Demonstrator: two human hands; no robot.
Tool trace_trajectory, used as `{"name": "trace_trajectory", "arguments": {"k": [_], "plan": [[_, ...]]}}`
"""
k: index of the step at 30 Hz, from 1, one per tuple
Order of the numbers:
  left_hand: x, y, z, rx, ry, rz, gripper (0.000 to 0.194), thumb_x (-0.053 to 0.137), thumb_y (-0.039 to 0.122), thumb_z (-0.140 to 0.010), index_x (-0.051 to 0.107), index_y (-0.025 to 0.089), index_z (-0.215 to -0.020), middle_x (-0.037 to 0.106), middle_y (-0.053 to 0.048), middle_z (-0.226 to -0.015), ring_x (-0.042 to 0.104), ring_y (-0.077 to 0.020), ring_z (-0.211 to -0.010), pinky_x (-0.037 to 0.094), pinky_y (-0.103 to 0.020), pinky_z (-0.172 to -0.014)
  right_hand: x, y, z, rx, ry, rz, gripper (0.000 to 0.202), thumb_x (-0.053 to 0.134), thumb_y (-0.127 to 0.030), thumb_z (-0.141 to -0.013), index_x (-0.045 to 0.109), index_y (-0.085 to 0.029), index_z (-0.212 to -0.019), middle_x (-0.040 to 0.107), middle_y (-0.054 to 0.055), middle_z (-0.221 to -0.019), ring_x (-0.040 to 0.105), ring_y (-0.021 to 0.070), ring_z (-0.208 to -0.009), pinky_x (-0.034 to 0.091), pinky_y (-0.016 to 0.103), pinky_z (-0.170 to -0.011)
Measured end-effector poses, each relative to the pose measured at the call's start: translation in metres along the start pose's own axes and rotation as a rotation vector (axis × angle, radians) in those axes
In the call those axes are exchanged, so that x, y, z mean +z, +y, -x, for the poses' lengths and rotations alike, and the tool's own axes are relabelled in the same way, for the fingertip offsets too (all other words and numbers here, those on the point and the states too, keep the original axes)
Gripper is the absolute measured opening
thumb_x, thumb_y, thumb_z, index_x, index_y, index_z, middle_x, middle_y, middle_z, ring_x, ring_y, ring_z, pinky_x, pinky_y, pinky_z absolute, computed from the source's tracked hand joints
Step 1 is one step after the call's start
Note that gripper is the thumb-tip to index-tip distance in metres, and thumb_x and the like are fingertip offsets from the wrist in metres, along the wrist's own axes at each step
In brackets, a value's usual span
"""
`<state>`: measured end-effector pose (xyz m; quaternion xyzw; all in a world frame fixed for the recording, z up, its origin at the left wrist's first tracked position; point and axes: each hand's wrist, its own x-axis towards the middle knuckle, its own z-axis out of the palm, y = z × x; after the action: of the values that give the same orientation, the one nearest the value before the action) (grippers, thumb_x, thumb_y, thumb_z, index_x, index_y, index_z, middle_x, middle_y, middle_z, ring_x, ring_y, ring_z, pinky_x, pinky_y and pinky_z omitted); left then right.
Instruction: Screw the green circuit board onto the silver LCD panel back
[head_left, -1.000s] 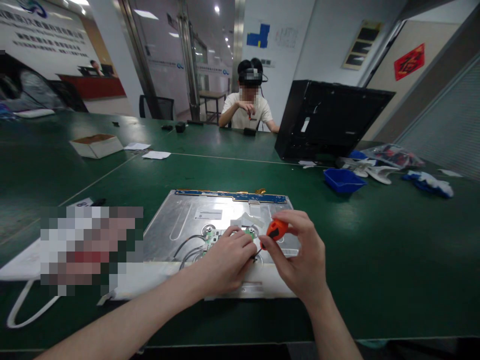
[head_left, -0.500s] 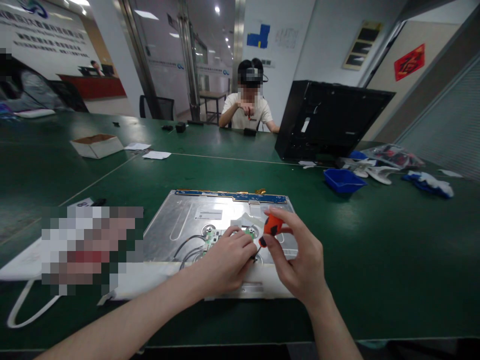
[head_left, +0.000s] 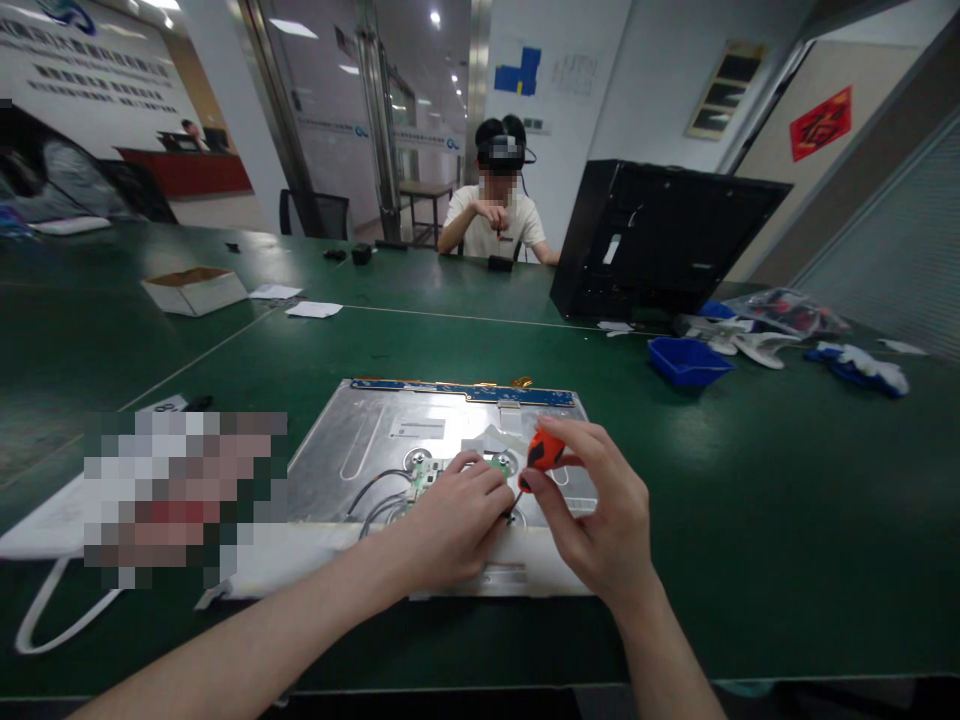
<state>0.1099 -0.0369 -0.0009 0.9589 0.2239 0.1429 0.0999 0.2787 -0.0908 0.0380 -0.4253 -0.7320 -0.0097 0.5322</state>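
My right hand (head_left: 600,505) grips the orange and black handle of a short screwdriver (head_left: 545,450) between thumb and fingers. The screwdriver slants, its shaft pointing down and left toward a silver metal display panel (head_left: 352,430) lying on the table. Right by the tip is my left hand (head_left: 469,510), resting over the panel with its fingers curled; what its fingertips pinch is hidden. Partly under that hand sits a green circuit board (head_left: 424,474) with dark cables (head_left: 375,485) running left. A blue circuit strip (head_left: 465,392) lines the panel's far edge.
At left lies a white bag (head_left: 45,520) with a handle, partly pixelated. Beyond are an open carton (head_left: 195,292) and paper slips (head_left: 313,310). A black monitor casing (head_left: 660,240), blue tray (head_left: 688,362) and gloves (head_left: 859,368) are at right. A person (head_left: 491,215) sits opposite.
The screwdriver handle has turned slightly in my right hand, whose fingers have shifted a little. My left hand stays in place.
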Motion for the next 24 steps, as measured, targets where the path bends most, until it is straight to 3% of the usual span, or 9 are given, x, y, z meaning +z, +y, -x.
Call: {"name": "trace_trajectory", "arguments": {"k": [5,12,19,24], "plan": [[-0.0015,0.0005,-0.0001,0.001,-0.005,0.005,0.018,0.047,0.017,-0.091,0.061,0.016,-0.102,0.065,-0.01,-0.105,0.058,-0.0264,-0.103,0.036,-0.048,-0.101,0.0004,0.0024,0.003,0.006,0.046,-0.019,0.041,0.068,-0.013,-0.083,0.052,-0.024,-0.119,0.065,0.003,-0.102,0.065,0.0161,-0.091,0.055,0.03,-0.075],[0.0006,-0.0005,0.0002,0.012,0.017,-0.014,0.018,0.047,0.017,-0.091,0.061,0.016,-0.102,0.065,-0.01,-0.105,0.059,-0.0267,-0.103,0.037,-0.048,-0.101,0.0038,0.0007,0.0078,0.068,0.032,-0.102,0.047,0.064,-0.01,-0.085,0.046,-0.025,-0.125,0.067,0.005,-0.112,0.067,0.017,-0.095,0.057,0.034,-0.08],[-0.0019,0.001,-0.0001,0.009,-0.006,-0.013,0.017,0.047,0.016,-0.091,0.06,0.017,-0.1,0.064,-0.009,-0.103,0.058,-0.0256,-0.099,0.037,-0.048,-0.1,-0.0004,-0.0004,0.0012,-0.01,-0.016,-0.046,0.046,0.057,-0.009,-0.089,0.05,-0.026,-0.131,0.06,0.007,-0.119,0.061,0.0198,-0.106,0.057,0.035,-0.079],[0.0004,0.0002,-0.0001,0.006,0.014,-0.031,0.015,0.047,0.017,-0.091,0.06,0.017,-0.097,0.064,-0.009,-0.101,0.058,-0.0261,-0.099,0.037,-0.048,-0.1,-0.0017,-0.0029,-0.0004,0.008,-0.01,-0.021,0.048,0.052,-0.006,-0.089,0.052,-0.026,-0.133,0.056,0.008,-0.119,0.059,0.019,-0.103,0.058,0.035,-0.077]]}}
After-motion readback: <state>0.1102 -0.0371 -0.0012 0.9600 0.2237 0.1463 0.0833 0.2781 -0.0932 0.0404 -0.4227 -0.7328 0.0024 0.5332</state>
